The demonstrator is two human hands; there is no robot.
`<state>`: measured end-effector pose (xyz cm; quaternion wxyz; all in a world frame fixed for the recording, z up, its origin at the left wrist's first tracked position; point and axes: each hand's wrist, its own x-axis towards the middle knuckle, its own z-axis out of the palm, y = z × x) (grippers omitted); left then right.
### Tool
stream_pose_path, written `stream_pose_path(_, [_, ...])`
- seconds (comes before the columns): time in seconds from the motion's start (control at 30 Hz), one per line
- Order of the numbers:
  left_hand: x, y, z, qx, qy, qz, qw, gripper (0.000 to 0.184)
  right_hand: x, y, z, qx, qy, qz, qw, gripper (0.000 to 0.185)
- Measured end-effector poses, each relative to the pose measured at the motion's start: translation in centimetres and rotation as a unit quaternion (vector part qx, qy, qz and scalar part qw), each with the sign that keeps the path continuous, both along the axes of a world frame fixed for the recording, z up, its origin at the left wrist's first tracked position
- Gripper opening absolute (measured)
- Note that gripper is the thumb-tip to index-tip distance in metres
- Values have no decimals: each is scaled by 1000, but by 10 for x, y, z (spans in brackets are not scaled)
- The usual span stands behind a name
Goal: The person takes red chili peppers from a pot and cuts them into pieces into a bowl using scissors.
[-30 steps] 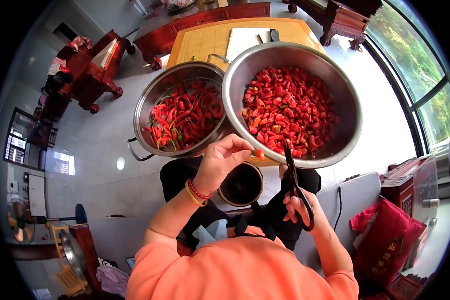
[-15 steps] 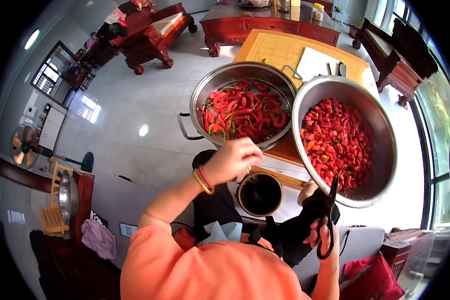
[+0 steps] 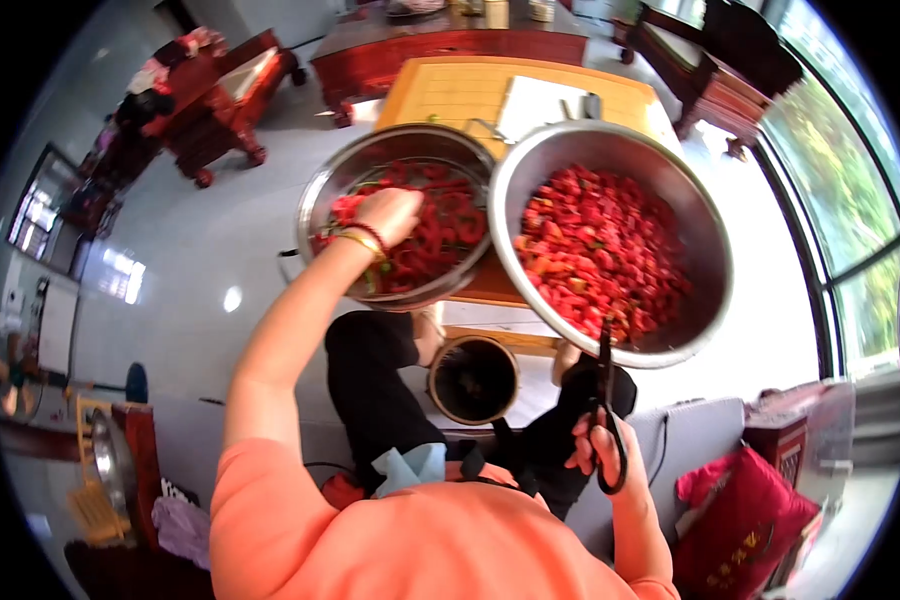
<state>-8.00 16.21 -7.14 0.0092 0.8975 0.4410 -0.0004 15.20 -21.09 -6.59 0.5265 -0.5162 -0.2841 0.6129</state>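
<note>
My left hand [image 3: 390, 215] reaches down among whole red chili peppers [image 3: 440, 225] in a two-handled steel pot [image 3: 315, 185]. Its fingertips are hidden and blurred, so whether they grip a pepper cannot be told. Black-handled scissors [image 3: 606, 390] are in my right hand [image 3: 598, 445], their blades pointing up toward the near rim of a wide steel basin [image 3: 710, 270]. Inside that basin lie many cut red chili pieces [image 3: 610, 250]. Between my legs stands a round dark bin [image 3: 474, 382] with dark contents.
Pot and basin rest side by side on a yellow-topped wooden table [image 3: 435, 90]. Toward its back lies a white board [image 3: 535, 105] with a dark-handled tool. A grey seat [image 3: 695, 430] is around me, with a red cushion [image 3: 755, 525] at right.
My left hand has moved from above the bin, up and forward into the pot of whole peppers. The scissors stay in my right hand. The whole view has shifted.
</note>
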Motion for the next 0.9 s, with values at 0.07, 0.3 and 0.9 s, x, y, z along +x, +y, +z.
stream_pose_path(0.07, [-3,3,1,-4,0,-30,1000,15,3,-6,-2,-2,6,-3,1000,27])
stream_pose_path(0.3, [-22,-16,48,-64,-152,-16,986,14,7,-7,-5,-13,19,12,1000,35])
stream_pose_path(0.9, [61,-161,62,-414,-578,-109,695,17,0,6,-4,29,24,71,997,52])
